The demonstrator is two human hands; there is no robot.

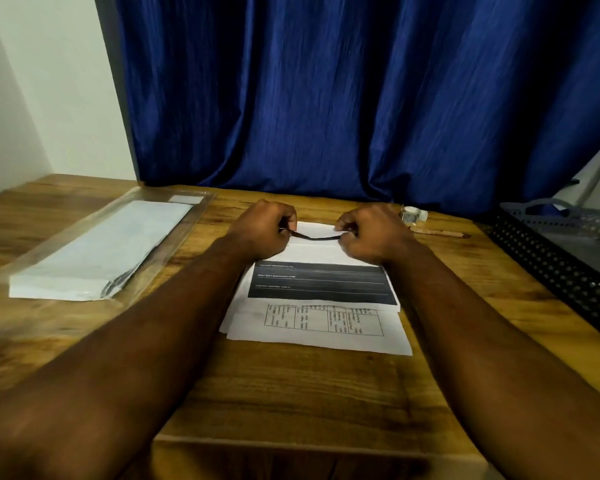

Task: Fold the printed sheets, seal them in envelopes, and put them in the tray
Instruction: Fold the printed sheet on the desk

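Note:
A small stack of printed sheets (321, 299) lies in the middle of the wooden table (291, 386). The top sheet (321, 282) has a wide black band. My left hand (264, 226) and my right hand (368, 233) pinch the far edge of the top sheet at its two corners, and the edge is lifted and sags between them. A clear plastic pack of white envelopes (101, 251) lies at the left. A dark perforated tray (565, 254) stands at the right edge of the table.
A small roll of tape (413, 213) and a pencil (440, 233) lie just right of my right hand. A blue curtain (361, 91) hangs behind the table. The near table edge runs below the sheets.

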